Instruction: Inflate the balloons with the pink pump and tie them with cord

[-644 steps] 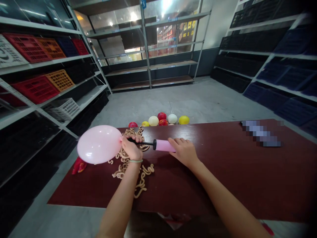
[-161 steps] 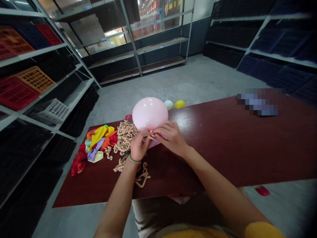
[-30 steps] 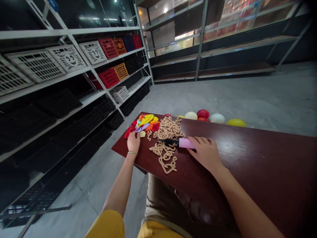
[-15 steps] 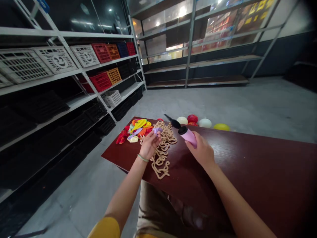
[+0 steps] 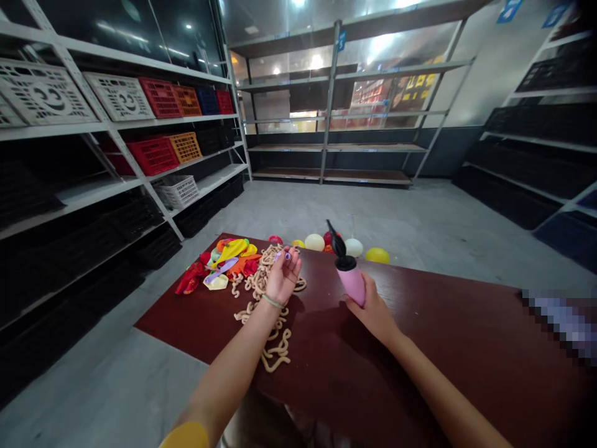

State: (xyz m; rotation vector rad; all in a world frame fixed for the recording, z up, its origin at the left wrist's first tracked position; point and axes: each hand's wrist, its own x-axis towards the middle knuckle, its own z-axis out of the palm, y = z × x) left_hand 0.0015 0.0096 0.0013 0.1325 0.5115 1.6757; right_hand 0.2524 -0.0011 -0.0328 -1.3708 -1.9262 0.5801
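Observation:
My left hand, palm turned up over the tan curly strands, holds a small purple balloon with its neck showing at the fingertips. A pink hand pump with a black collar and a tapered black nozzle is gripped in my right hand. The nozzle points up and away, apart from the balloon. The tan strands lie in a loose tangle beneath and around my left hand. Left of them is a pile of uninflated balloons in yellow, red, orange, purple and pale colours.
The dark red table spans the front. Beyond its far edge, several inflated balloons sit on the grey floor. Shelves with crates stand at left, with a metal rack behind. A pixelated patch covers something at the table's right.
The view has swung right. My left hand has turned palm up, bringing the balloon's neck into sight. The pump has tipped more upright, its nozzle now pointing higher.

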